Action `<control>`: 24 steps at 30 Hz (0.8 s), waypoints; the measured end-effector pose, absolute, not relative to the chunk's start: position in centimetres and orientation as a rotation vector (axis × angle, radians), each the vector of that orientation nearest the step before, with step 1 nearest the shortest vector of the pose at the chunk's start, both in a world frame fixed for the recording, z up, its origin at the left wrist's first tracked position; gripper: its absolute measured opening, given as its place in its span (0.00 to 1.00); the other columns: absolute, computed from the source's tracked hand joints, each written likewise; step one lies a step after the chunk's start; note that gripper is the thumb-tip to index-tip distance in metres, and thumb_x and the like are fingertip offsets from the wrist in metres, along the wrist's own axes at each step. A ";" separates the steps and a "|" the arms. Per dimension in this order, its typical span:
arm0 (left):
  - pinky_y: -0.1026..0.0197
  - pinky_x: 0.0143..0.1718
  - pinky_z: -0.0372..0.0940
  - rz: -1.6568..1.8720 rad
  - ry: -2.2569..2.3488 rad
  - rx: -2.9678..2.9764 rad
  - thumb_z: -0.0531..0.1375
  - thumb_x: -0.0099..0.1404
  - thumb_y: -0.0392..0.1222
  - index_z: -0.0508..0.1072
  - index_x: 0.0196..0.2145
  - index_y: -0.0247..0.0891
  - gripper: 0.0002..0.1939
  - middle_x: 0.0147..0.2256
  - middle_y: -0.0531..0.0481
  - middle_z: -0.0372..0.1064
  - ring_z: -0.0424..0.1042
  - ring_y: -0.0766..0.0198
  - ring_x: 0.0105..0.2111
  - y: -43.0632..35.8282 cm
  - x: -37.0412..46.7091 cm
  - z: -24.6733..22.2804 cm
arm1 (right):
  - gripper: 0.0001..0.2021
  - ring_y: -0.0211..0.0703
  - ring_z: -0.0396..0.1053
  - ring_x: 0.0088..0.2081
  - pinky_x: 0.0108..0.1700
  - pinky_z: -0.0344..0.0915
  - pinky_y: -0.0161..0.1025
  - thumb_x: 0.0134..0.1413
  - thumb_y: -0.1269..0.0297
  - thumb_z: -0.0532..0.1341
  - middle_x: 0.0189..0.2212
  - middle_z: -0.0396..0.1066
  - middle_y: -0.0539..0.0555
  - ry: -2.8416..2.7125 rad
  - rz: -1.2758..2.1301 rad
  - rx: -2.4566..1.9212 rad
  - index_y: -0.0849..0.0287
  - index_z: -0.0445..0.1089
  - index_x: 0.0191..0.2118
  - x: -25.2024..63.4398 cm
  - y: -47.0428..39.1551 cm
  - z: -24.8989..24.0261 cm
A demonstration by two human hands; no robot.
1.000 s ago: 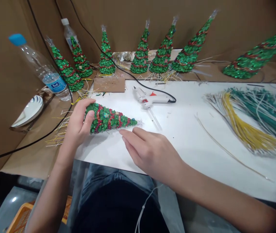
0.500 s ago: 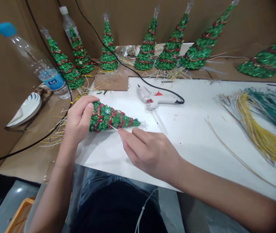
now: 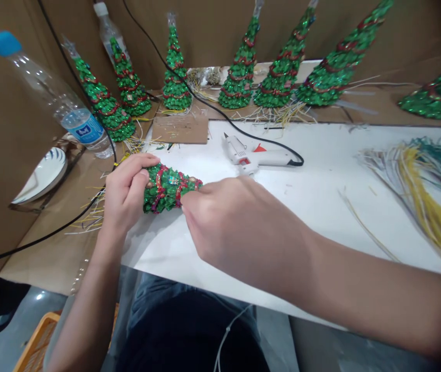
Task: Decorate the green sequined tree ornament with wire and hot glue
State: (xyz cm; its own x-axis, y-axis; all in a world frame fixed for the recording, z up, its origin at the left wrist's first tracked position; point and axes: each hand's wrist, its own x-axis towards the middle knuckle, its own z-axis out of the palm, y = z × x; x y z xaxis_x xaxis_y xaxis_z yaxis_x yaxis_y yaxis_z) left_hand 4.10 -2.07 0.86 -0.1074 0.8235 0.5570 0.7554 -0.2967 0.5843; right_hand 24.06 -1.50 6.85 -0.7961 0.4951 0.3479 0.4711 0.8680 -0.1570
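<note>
A small green glittery Christmas tree [image 3: 166, 188] with red garland and small ornaments lies on its side on the white tabletop, base to the left. My left hand [image 3: 129, 188] is closed around its base and holds it against the table. My right hand [image 3: 224, 217] is closed in a pinch against the tree's middle. It covers the tree's narrow tip, and whatever sits between its fingers is hidden. Behind it a white glue gun [image 3: 255, 157] lies on its side with its black cord trailing off.
Several finished-looking trees [image 3: 239, 75] stand along the back. At left are a blue-capped water bottle [image 3: 84, 126] and a tilted white dish [image 3: 44, 175]. A cardboard piece [image 3: 181, 129] lies behind the tree. Bundled yellow, white and green strands [image 3: 433, 191] lie at right.
My right hand has moved up and left onto the tree, turning over and covering its tip. The thin pale pointed thing at its fingertips is now hidden. My left hand stays put.
</note>
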 end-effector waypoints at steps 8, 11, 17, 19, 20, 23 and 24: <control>0.54 0.52 0.65 1.414 1.696 2.082 0.50 0.64 0.37 0.76 0.38 0.40 0.14 0.44 0.50 0.74 0.71 0.59 0.47 -2.0 4.6 0.9 | 0.08 0.36 0.60 0.18 0.23 0.49 0.37 0.49 0.77 0.56 0.17 0.66 0.50 -2.634 0.078 -0.782 0.61 0.67 0.24 25.2 -2.1 7.6; 0.51 0.53 0.65 1.410 1.671 2.068 0.50 0.65 0.37 0.76 0.38 0.43 0.14 0.44 0.51 0.74 0.71 0.58 0.48 -2.0 4.6 0.9 | 0.10 0.36 0.59 0.17 0.22 0.48 0.38 0.49 0.76 0.56 0.15 0.64 0.49 -2.567 0.054 -0.777 0.58 0.65 0.21 25.5 -1.9 8.2; 0.50 0.53 0.64 1.430 1.659 2.029 0.51 0.65 0.37 0.77 0.38 0.43 0.14 0.44 0.50 0.74 0.71 0.57 0.48 -1.8 4.6 0.9 | 0.08 0.35 0.58 0.16 0.21 0.50 0.38 0.50 0.73 0.57 0.16 0.65 0.48 -2.479 0.118 -0.771 0.59 0.67 0.23 26.2 -0.9 7.9; 0.51 0.53 0.64 1.447 1.654 2.028 0.51 0.65 0.37 0.77 0.39 0.41 0.14 0.43 0.50 0.74 0.71 0.57 0.48 -1.8 4.7 0.9 | 0.07 0.35 0.59 0.17 0.21 0.52 0.38 0.49 0.74 0.58 0.17 0.67 0.49 -2.427 0.124 -0.770 0.59 0.68 0.24 26.5 -0.8 7.3; 0.52 0.53 0.64 1.452 1.648 2.027 0.51 0.65 0.37 0.77 0.39 0.41 0.14 0.44 0.50 0.74 0.71 0.58 0.48 -1.8 4.7 0.9 | 0.07 0.35 0.60 0.17 0.20 0.52 0.38 0.49 0.74 0.58 0.17 0.67 0.49 -2.402 0.127 -0.778 0.59 0.68 0.24 26.7 -0.8 7.0; 0.53 0.53 0.64 1.455 1.643 2.016 0.51 0.65 0.37 0.76 0.39 0.41 0.14 0.44 0.50 0.74 0.71 0.59 0.48 -1.8 4.8 0.8 | 0.06 0.36 0.62 0.18 0.20 0.52 0.39 0.49 0.73 0.59 0.17 0.68 0.48 -2.358 0.130 -0.785 0.59 0.70 0.25 26.9 -0.9 6.2; 0.53 0.53 0.64 1.454 1.646 2.015 0.50 0.66 0.37 0.76 0.39 0.42 0.14 0.44 0.51 0.74 0.71 0.59 0.48 -1.8 4.8 0.8 | 0.05 0.37 0.63 0.18 0.19 0.53 0.39 0.48 0.73 0.59 0.17 0.68 0.48 -2.349 0.131 -0.784 0.60 0.70 0.25 26.9 -0.9 6.1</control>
